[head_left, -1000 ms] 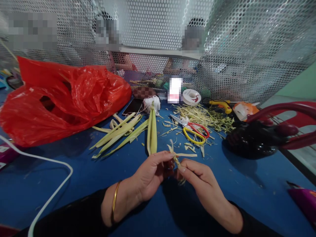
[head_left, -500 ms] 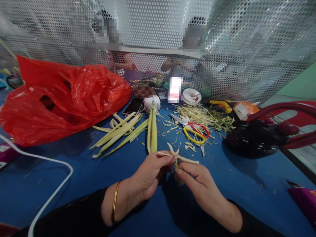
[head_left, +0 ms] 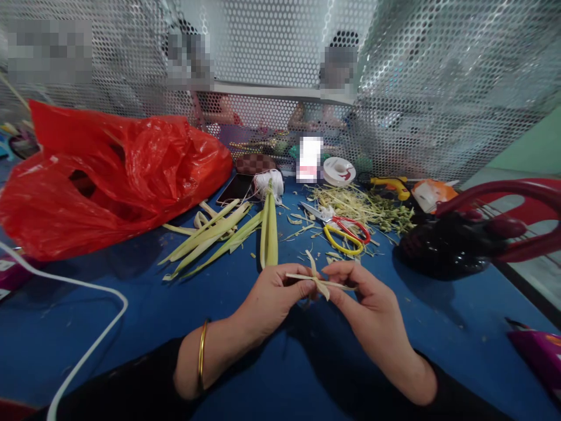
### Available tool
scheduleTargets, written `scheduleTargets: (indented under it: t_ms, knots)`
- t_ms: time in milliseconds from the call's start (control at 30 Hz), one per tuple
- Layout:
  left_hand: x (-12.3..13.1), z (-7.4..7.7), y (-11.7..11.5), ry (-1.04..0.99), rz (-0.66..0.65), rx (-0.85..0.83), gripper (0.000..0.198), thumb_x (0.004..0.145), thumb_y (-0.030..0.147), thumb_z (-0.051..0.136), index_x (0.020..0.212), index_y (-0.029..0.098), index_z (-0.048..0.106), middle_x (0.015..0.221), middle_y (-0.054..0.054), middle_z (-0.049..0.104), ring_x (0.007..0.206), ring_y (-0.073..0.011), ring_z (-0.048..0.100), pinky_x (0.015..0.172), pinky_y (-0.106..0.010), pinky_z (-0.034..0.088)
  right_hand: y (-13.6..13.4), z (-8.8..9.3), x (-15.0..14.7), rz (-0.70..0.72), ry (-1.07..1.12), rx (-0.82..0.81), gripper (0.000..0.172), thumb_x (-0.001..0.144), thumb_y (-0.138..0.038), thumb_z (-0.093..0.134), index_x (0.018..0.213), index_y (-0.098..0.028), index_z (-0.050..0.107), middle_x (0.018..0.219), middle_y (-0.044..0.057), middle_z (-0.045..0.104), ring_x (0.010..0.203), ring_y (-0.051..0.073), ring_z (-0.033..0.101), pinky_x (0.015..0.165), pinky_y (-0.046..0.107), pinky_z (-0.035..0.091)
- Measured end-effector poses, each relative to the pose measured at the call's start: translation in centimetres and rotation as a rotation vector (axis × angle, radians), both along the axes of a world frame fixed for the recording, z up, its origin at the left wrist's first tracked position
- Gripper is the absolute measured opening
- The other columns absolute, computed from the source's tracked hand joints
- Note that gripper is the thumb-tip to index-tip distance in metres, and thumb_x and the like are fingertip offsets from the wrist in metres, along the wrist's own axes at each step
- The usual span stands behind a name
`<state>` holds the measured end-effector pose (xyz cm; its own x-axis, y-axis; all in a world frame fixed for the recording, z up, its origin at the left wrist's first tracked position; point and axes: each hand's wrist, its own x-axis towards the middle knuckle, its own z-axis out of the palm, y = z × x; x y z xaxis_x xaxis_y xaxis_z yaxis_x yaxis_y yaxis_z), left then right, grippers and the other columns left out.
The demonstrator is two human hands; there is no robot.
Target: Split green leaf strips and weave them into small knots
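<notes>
My left hand (head_left: 274,298) and my right hand (head_left: 366,301) meet over the blue table (head_left: 438,327), both pinched on a small piece of crossed pale leaf strips (head_left: 316,279). One strip lies level between the fingers, another sticks up and slants down through it. Just beyond the hands lie long yellow-green leaf blades (head_left: 219,234) and one upright folded blade (head_left: 269,231). My left wrist wears a gold bangle (head_left: 201,356).
A red plastic bag (head_left: 109,169) fills the left. Yellow- and red-handled scissors (head_left: 346,234), a pile of leaf scraps (head_left: 368,207), a white string ball (head_left: 268,181), a phone (head_left: 238,188) and a tape roll (head_left: 339,171) lie behind. A dark basket with red handle (head_left: 456,245) stands right. White cable (head_left: 87,351) runs left. People sit behind the mesh screen.
My right hand has risen from below the piece to level with my left, and the strip piece has turned so one strip now lies flat between both hands.
</notes>
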<state>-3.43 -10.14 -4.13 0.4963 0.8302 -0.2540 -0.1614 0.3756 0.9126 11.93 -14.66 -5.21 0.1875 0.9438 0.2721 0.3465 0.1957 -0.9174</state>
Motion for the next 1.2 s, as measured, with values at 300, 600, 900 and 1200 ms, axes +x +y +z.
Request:
scheduleTargets:
  t_ms: [300, 600, 900, 1200]
  knots:
    - [0.1, -0.3, -0.1, 0.038, -0.004, -0.047, 0.022, 0.067, 0.034, 0.077, 0.081, 0.017, 0.077, 0.074, -0.004, 0.066, 0.062, -0.0109, 0.047, 0.062, -0.025, 0.035, 0.5, -0.7, 0.4, 0.020, -0.080, -0.002, 0.023, 0.073, -0.023, 0.069, 0.096, -0.022, 0.070, 0.067, -0.002, 0.057, 0.062, 0.014, 0.056, 0.062, 0.027, 0.048]
    - [0.1, -0.4, 0.1, 0.037, 0.011, -0.012, 0.017, 0.064, 0.026, 0.077, 0.078, 0.016, 0.072, 0.065, 0.000, 0.061, 0.059, -0.0102, 0.047, 0.058, -0.024, 0.036, 0.5, -0.3, 0.1, 0.050, -0.081, 0.048, 0.002, 0.075, -0.024, 0.070, 0.075, -0.022, 0.070, 0.068, 0.001, 0.064, 0.065, 0.016, 0.058, 0.062, 0.029, 0.047]
    - [0.1, -0.6, 0.0, 0.068, -0.030, 0.005, 0.015, 0.063, 0.029, 0.079, 0.070, 0.016, 0.075, 0.063, -0.001, 0.062, 0.058, -0.0101, 0.046, 0.059, -0.024, 0.037, 0.2, 0.1, -0.1, -0.004, -0.074, 0.015, 0.016, 0.079, -0.025, 0.064, 0.064, -0.020, 0.063, 0.060, -0.001, 0.061, 0.055, 0.013, 0.054, 0.053, 0.025, 0.043]
    - [-0.1, -1.3, 0.4, 0.002, 0.004, -0.191, 0.020, 0.069, 0.032, 0.077, 0.077, 0.015, 0.073, 0.070, -0.002, 0.065, 0.062, -0.0090, 0.052, 0.062, -0.022, 0.038, 0.9, -0.4, 0.4, 0.107, 0.150, -0.140, 0.012, 0.078, -0.027, 0.067, 0.087, -0.021, 0.071, 0.078, 0.002, 0.069, 0.069, 0.016, 0.062, 0.067, 0.029, 0.050]
